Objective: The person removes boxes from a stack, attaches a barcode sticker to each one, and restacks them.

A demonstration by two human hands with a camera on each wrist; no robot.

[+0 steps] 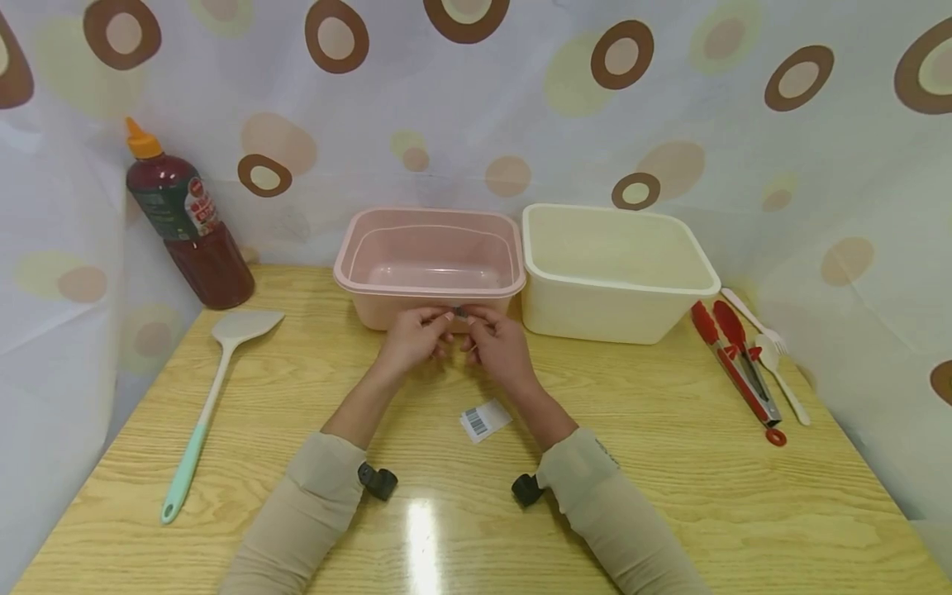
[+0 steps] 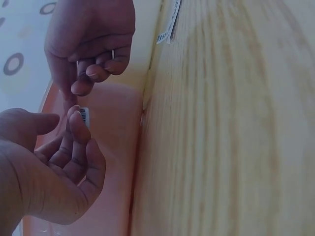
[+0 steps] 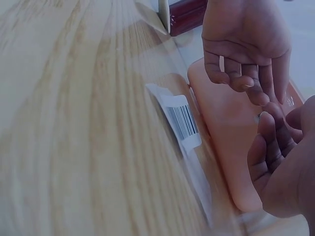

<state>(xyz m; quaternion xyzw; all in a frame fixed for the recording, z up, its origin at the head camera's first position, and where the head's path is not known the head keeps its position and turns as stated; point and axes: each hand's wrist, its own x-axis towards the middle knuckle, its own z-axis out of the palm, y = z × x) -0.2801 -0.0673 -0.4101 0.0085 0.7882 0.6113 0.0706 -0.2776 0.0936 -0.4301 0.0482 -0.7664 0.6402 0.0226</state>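
Paper [image 1: 487, 420] printed with a barcode lies on the near half of the table [image 1: 476, 512]. Beyond it we see the left hand [image 1: 416, 337] and the right hand [image 1: 499, 344], fingers bent, at a small label [image 2: 85, 117] by the near wall of the pink bin [image 1: 372, 307]; we cannot tell whether either pinches or merely touches it. To the bin's right stands a cream bin [image 1: 595, 312], at far left a bottle [image 1: 184, 223].

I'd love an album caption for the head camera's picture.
Left hand and right hand close together before a pink bin; cream bin alongside, barcode label on the wood-grain tabletop.
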